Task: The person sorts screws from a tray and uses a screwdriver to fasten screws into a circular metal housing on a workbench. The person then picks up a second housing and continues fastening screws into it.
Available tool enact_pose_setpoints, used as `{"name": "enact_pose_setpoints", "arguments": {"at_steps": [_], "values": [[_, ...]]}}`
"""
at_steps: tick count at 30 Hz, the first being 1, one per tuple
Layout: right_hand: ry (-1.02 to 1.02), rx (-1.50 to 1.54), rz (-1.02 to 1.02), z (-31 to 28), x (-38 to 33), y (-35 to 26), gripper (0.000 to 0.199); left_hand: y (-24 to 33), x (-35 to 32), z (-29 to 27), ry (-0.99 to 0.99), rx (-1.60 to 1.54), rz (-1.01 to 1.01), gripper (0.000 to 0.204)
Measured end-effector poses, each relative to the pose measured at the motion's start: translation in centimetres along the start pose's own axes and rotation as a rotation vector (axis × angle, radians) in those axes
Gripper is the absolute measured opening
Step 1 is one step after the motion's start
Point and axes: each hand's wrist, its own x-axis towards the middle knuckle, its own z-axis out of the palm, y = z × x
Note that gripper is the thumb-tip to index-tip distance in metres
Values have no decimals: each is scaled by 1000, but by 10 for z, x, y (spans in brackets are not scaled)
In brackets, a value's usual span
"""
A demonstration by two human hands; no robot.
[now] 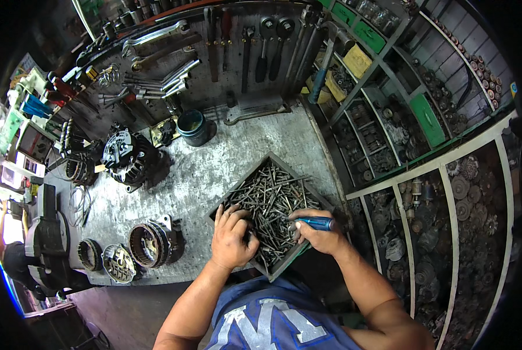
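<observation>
A square metal tray (307,175), turned cornerwise at the bench's front edge, holds a heap of loose bolts and screws (272,192). My left hand (233,238) rests over the tray's left corner, fingers apart and bent down onto the wall and the bolts; its fingertips are partly hidden. On the tray's right side, my right hand (319,236) is closed round a screwdriver (318,223) with a blue handle. That handle points right, and the fingers of this hand reach in among the bolts. The screwdriver's tip cannot be made out.
Left on the metal bench (214,169) stand an alternator (124,154), a stator ring (150,245) and a slotted housing (118,262). A vise (45,233) is at the left edge. Behind sits a dark cup (192,128) below hanging wrenches. Parts shelves (442,175) line the right.
</observation>
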Motion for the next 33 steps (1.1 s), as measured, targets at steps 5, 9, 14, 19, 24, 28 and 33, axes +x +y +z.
{"name": "enact_pose_setpoints", "arguments": {"at_steps": [5, 9, 14, 19, 24, 28, 33], "values": [[29, 79, -42, -1, 0, 3, 29, 0, 1, -2, 6, -50, -16, 24], [184, 131, -208, -22, -7, -18, 31, 1, 1, -1, 7, -27, -29, 26], [152, 70, -152, -48, -30, -52, 43, 2, 3, 0, 9, -11, -21, 26], [181, -263, -78, -37, -59, -45, 41, 3, 2, 0, 7, -6, -18, 26], [392, -144, -74, -28, -63, -21, 31, 4, 3, -1, 0, 1, -28, 26], [392, -183, 28, -19, -46, 7, 25, 5, 5, -1, 5, 4, -17, 26], [457, 96, 6, -14, -33, 25, 23, 4, 5, -1, -3, 12, -18, 26]]}}
